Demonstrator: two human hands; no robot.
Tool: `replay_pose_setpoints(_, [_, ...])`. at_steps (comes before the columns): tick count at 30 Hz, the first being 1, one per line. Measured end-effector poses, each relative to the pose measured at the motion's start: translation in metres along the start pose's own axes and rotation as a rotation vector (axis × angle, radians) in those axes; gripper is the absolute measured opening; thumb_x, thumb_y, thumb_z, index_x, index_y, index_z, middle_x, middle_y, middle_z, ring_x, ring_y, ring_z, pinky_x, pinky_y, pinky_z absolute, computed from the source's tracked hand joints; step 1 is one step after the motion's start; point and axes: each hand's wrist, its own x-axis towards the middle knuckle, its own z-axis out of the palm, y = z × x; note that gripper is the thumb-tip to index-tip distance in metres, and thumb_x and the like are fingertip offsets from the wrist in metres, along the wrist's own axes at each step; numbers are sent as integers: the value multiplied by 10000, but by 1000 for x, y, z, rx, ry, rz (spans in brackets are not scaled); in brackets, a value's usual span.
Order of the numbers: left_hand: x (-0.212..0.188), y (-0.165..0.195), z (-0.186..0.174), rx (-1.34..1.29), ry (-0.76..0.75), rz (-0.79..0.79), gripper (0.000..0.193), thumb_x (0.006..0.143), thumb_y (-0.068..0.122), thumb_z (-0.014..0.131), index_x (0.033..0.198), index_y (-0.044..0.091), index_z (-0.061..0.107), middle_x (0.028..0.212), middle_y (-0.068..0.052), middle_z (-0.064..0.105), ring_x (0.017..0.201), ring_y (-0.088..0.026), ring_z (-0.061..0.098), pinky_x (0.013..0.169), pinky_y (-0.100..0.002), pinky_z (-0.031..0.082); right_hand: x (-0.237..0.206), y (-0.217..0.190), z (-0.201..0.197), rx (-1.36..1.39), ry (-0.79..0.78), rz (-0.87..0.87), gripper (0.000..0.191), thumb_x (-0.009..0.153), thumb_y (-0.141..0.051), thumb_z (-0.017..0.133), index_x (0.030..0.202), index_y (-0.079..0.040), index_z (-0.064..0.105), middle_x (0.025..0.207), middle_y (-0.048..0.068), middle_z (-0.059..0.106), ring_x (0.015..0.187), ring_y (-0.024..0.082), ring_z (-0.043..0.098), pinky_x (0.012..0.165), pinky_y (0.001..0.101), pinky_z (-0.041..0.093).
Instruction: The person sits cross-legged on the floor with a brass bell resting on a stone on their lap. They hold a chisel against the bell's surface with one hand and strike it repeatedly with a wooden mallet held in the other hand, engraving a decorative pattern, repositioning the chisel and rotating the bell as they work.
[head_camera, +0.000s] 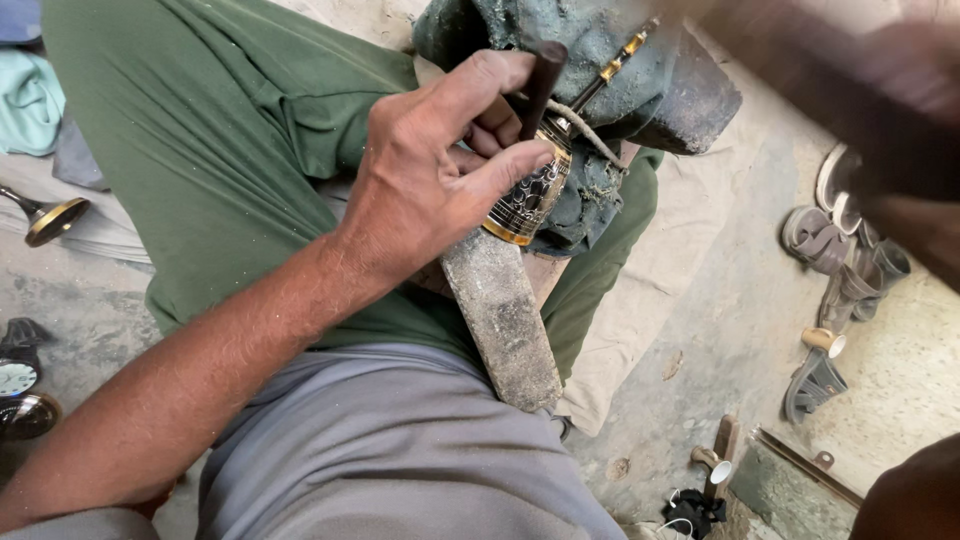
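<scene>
Head view: the left hand (430, 170) has its fingers (505, 165) clamped on a slim dark punch tool (543, 85), thumb pressing a dark brass cup with an engraved pattern and a gold rim (527, 200). The cup lies against a lump of dark green pitch (600, 50) at the upper end of a grey wooden plank (505, 315) resting across the lap. The right hand (860, 90) is a blur at upper right; whether its fingers grip anything I cannot tell. The work goes best with the tool tip steady on the pattern and the cup kept from rolling.
</scene>
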Motion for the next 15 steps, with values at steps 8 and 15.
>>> replay_pose_setpoints(8, [3, 2, 1, -33, -26, -34, 397, 1011, 52, 841, 1311, 29, 582, 887, -25, 660, 772, -62, 663, 697, -213, 608, 17, -14, -9, -11, -8, 7, 294, 1093, -221, 585, 1260, 21, 604, 1106, 227, 621, 920, 256, 658, 847, 404, 595])
replay_pose_setpoints(15, [2, 5, -2, 16, -3, 9, 330, 940, 52, 859, 1087, 21, 566, 836, -34, 650, 734, -61, 659, 648, -213, 583, 16, 15, -4, -13, -22, 79, 351, 1079, -263, 594, 1288, 15, 556, 1144, 257, 562, 962, 263, 624, 864, 398, 590])
